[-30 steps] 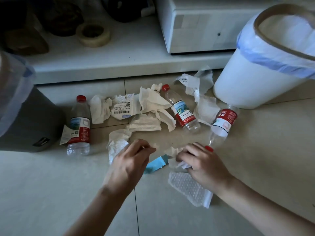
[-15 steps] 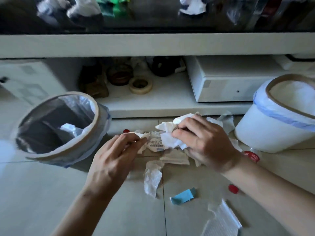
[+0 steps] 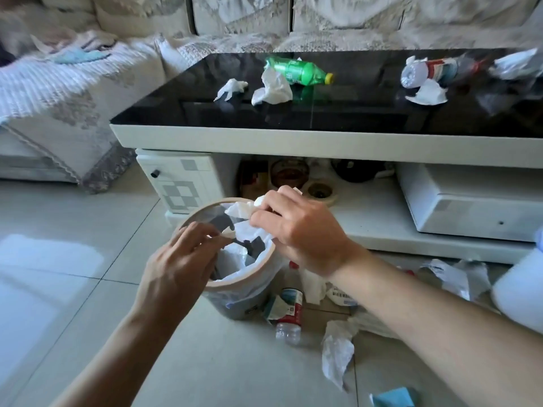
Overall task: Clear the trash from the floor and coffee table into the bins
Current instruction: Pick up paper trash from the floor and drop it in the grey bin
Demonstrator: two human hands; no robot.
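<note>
My right hand (image 3: 299, 230) grips a wad of white tissue (image 3: 241, 210) above the open mouth of the grey bin (image 3: 235, 282), which has a beige rim and a clear liner. My left hand (image 3: 182, 259) hovers over the bin's left rim and pinches a small white scrap (image 3: 226, 230) at its fingertips. On the floor right of the bin lie a red-labelled water bottle (image 3: 289, 312), a crumpled tissue (image 3: 336, 351) and a blue paper piece (image 3: 393, 398). The black coffee table top (image 3: 352, 118) carries a green bottle (image 3: 299, 71), tissues (image 3: 273, 89) and a clear bottle (image 3: 429, 70).
A white bin (image 3: 517, 295) stands at the right edge, with torn wrappers (image 3: 446, 274) lying beside it. The table's lower shelf (image 3: 382, 224) holds a white box (image 3: 470, 207) and a tape roll (image 3: 318, 190). A covered sofa (image 3: 58, 107) fills the left.
Both hands rose from the floor litter and moved left to the grey bin, the right one carrying the tissue wad. My view tilted up, so the table top now shows.
</note>
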